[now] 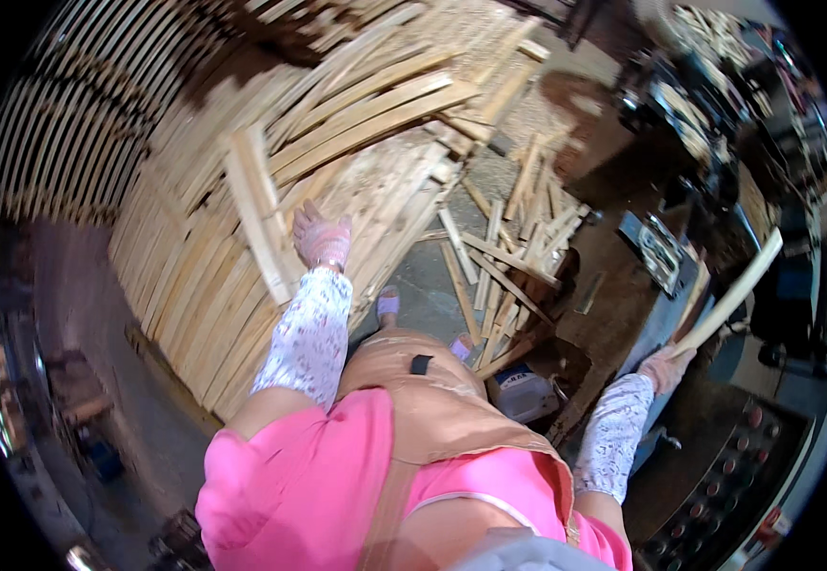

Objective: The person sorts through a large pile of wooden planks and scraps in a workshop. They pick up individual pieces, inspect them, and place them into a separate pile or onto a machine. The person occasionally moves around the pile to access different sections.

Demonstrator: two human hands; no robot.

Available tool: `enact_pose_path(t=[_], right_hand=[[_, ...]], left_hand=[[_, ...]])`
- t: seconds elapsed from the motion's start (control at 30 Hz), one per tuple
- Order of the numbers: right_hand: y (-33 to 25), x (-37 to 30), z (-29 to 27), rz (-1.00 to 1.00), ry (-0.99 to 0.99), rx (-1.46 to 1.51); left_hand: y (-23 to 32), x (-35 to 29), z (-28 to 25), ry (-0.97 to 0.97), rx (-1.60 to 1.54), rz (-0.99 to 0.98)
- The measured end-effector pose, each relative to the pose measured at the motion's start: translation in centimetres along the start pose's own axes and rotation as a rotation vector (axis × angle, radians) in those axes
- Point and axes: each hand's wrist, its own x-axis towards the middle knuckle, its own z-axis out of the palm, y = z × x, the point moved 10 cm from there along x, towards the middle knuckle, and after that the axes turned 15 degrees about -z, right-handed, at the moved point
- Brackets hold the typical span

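Note:
My left hand (322, 236), in a pink knitted glove, reaches forward over a broad stack of pale wooden boards (189, 309). Its fingers are spread, beside a couple of planks (259, 219) lying at an angle across the stack; whether the fingertips touch wood I cannot tell. Out to the right, my right hand (666, 367), gloved too, is closed round the near end of a slim wooden strip (739, 290). The strip points away to the upper right, past the edge of a machine bench (659, 328).
Loose offcuts (518, 257) lie heaped on the floor ahead, near my feet. A white jug (526, 394) stands by the bench. A metal machine part (656, 249) sits on the right, with a panel of buttons (713, 481) nearer me. Stacked slats (70, 133) rise at far left.

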Motion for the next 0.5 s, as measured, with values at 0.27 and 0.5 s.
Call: enact_pose_path(t=[0.27, 0.5], right_hand=[[1.3, -18.8, -5.6, -0.115, -0.167, -0.049], [9.6, -28.0, -8.3, -0.156, -0.1, -0.106]], left_hand=[[-10.9, 4.9, -4.8, -0.122, 0.114, -0.442], [-12.1, 6.7, -2.2, -0.205, 0.021, -0.375]])
